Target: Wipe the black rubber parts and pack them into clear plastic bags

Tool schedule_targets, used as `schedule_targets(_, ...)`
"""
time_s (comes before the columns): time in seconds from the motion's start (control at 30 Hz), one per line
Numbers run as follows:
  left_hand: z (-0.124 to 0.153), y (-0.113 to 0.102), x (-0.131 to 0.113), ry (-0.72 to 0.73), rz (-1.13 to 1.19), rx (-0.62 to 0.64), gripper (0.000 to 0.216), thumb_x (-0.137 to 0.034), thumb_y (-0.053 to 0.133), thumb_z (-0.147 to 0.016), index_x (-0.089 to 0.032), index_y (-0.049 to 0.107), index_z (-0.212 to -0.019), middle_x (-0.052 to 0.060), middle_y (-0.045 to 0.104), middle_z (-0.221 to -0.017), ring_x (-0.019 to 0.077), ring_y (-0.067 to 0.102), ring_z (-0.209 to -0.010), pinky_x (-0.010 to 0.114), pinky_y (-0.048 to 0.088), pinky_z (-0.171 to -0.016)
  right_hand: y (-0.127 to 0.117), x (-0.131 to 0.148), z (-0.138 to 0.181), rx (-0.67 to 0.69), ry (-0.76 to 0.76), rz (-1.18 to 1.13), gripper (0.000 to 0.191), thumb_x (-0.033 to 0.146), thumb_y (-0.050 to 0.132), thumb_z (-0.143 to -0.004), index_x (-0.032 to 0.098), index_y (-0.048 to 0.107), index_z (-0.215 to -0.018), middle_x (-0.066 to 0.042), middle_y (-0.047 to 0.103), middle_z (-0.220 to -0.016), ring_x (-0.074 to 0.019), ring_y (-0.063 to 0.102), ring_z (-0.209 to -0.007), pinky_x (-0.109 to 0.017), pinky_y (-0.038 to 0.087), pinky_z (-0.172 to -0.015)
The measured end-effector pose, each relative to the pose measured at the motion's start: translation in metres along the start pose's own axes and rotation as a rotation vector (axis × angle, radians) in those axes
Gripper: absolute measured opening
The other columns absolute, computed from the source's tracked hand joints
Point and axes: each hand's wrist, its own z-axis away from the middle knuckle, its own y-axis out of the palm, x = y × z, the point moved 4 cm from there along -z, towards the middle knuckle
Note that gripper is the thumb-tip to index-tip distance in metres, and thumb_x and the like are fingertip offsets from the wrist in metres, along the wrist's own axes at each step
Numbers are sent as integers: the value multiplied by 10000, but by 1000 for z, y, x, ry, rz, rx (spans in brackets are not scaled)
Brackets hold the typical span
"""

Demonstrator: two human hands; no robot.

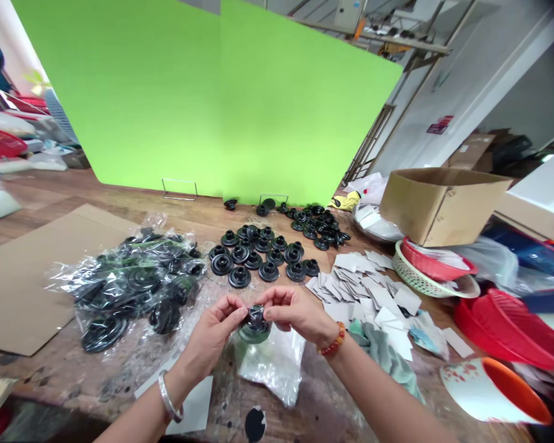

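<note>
My left hand [216,329] and my right hand [298,311] pinch a black round part [253,326] from both sides, fingertips near its raised neck. The part is a wide stepped disc and looks upright. Just below it is a clear plastic bag [277,366]; whether the part sits inside the bag or in front of it, I cannot tell. Beyond my hands, several similar black discs [240,277] lie in a loose group. To the left is a heap of black discs in clear bags [138,277]. Under my left wrist rests a white card [196,406].
White square cards [351,277] are scattered right of my hands, beside a grey-green cloth [388,357]. Farther right are a cardboard box [438,209], a red basket [512,326] and a white-and-orange container [471,384]. A cardboard sheet [32,289] lies left; green panels [221,98] stand behind.
</note>
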Motion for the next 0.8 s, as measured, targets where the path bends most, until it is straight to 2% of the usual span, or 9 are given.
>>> schedule_targets(0.1,2,3,-9,27,-36,-6,184,-335,648,-819,-173,567,-784,16,626,-930,132,551,-807,240,434,-736,6,5,2,27,-37,68,260,279,716,-751,175,627,-971,32,547,-717,-49,435,-499,-165,320,-412)
schedule_targets(0.2,3,4,-13,-7,-1,-87,216,-348,671,-791,-173,549,-766,23,601,-1087,134,569,-831,247,452,-733,9,7,3,-2,-31,135,213,282,672,-782,173,593,-947,15,559,-776,-55,437,-512,-168,329,-404)
schedule_targets(0.3,2,4,-7,-74,48,-166,258,-361,721,-737,-173,545,-758,-5,627,-856,97,536,-660,217,438,-623,10,1,1,-14,20,189,194,252,644,-778,168,566,-935,11,557,-781,-57,405,-488,-182,315,-397)
schedule_targets(0.4,3,3,0,-125,153,-170,272,-356,746,-711,-177,546,-756,-24,618,-695,99,539,-627,214,441,-624,6,-1,1,-188,-105,396,75,184,546,-811,175,548,-885,10,541,-761,-94,455,-565,-221,379,-500)
schedule_targets(0.5,6,7,-1,-183,137,-13,225,-338,724,-741,-177,569,-759,12,672,-740,131,609,-732,243,465,-714,7,1,6,-357,-326,683,111,118,440,-845,191,517,-876,-11,543,-804,-143,512,-730,-267,421,-673)
schedule_targets(0.57,9,10,-12,-201,-16,150,188,-317,722,-745,-172,603,-749,37,696,-748,159,640,-774,259,471,-730,11,1,9,-356,-401,794,143,114,404,-867,197,511,-914,-26,552,-841,-158,521,-769,-280,423,-715)
schedule_targets(0.63,9,7,-32,-152,-210,193,162,-297,739,-721,-178,629,-711,47,706,-726,180,652,-742,276,485,-694,11,2,11,-375,-442,821,152,132,402,-884,198,518,-957,-40,564,-871,-166,530,-789,-284,430,-728)
schedule_targets(0.7,5,-6,-62,-35,-355,65,149,-299,743,-705,-195,639,-679,40,701,-689,184,642,-667,292,501,-633,4,4,11,-440,-425,796,152,162,411,-896,200,529,-984,-47,576,-895,-170,543,-808,-283,439,-732)
schedule_targets(0.8,-4,-37,-109,185,-465,-288,142,-314,710,-735,-185,651,-749,17,687,-690,164,633,-639,299,526,-636,-11,-1,12,-510,-314,741,123,173,442,-881,201,556,-918,-33,592,-860,-162,558,-774,-268,444,-691)
